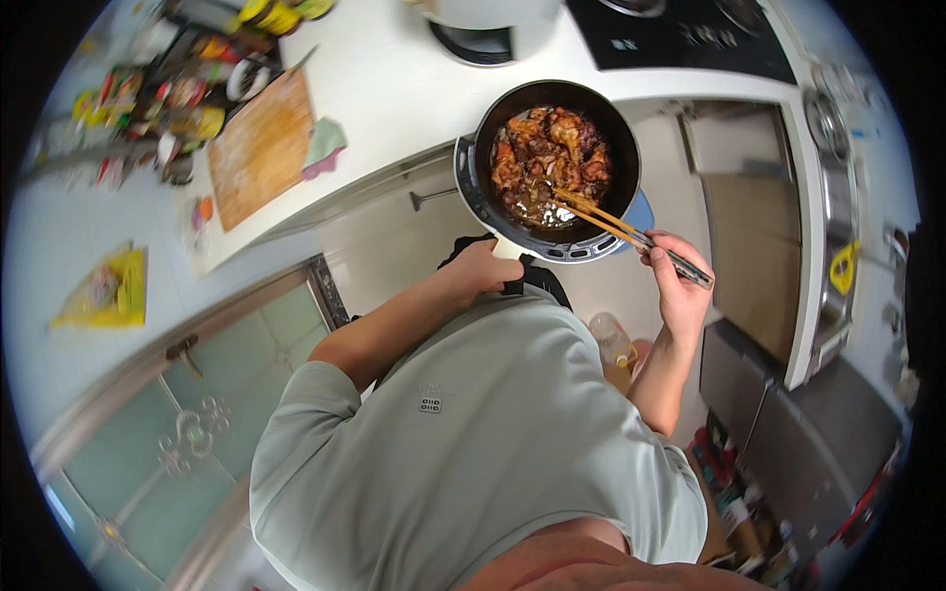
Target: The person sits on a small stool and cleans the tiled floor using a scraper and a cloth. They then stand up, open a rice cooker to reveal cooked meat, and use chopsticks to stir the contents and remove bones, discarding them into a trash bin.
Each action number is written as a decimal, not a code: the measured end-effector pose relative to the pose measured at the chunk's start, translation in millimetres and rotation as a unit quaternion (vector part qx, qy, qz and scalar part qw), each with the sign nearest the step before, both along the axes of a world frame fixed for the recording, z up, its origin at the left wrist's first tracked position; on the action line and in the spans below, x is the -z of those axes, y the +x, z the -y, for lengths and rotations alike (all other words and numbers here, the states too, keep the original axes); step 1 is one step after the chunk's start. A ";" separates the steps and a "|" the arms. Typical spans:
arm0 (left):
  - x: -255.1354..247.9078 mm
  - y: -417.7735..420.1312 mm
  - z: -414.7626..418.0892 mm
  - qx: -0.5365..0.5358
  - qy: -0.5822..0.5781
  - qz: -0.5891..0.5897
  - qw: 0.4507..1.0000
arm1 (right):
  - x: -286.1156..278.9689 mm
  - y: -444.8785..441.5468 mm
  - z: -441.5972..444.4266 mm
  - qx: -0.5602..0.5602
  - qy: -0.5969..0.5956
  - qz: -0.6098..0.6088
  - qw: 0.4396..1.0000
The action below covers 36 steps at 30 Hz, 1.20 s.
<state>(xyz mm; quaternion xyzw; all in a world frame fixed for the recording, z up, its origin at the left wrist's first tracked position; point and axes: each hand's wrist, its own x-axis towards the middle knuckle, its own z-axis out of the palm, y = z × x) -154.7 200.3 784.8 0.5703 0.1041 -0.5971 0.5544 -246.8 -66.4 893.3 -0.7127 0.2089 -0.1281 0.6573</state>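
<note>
My left hand (484, 270) grips the pale handle (507, 247) of an air fryer basket (558, 247) close to my waist. Inside the dark basket lie browned, glossy chicken pieces (565, 137), with shiny liquid (550, 214) near the side towards me. My right hand (676, 277) holds a pair of wooden chopsticks (613, 225) by their dark, patterned ends. Their tips reach down among the chicken pieces; whether they pinch a piece I cannot tell. Beyond the basket, on the white counter, stands the white air fryer body (480, 18) with a dark opening.
A black gas hob (680, 37) is at the far right of the counter (377, 81). At left lie a wooden cutting board (262, 148), a green-and-pink cloth (324, 148) and many jars and packets. A glass-panelled door (199, 414) and a grey cabinet (798, 428) flank me.
</note>
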 end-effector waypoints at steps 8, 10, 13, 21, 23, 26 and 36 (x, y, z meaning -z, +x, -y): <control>-29.3 -6.6 -69.1 -0.187 0.048 -0.017 0.981 | -7.1 29.8 -47.6 -0.054 0.044 0.043 0.997; -21.5 15.0 -80.3 -0.202 0.008 -0.033 0.979 | -8.9 48.3 -61.2 -0.066 0.037 0.040 0.996; 6.1 42.1 -90.2 -0.258 -0.015 -0.032 0.966 | -3.8 78.0 -80.8 -0.086 -0.015 0.059 0.994; 57.6 128.8 -117.4 -0.256 -0.021 -0.061 0.965 | 17.0 153.2 -140.8 -0.006 -0.029 0.011 0.999; 60.6 143.0 -122.5 -0.239 -0.010 -0.068 0.969 | 20.4 170.4 -155.9 -0.012 -0.039 -0.005 0.999; 66.8 159.0 -127.6 -0.217 -0.007 -0.071 0.973 | 28.4 191.6 -165.1 -0.034 -0.077 -0.031 0.996; 68.0 181.5 -128.5 -0.171 0.044 -0.075 0.982 | 47.6 275.3 -164.3 -0.188 -0.117 -0.086 0.971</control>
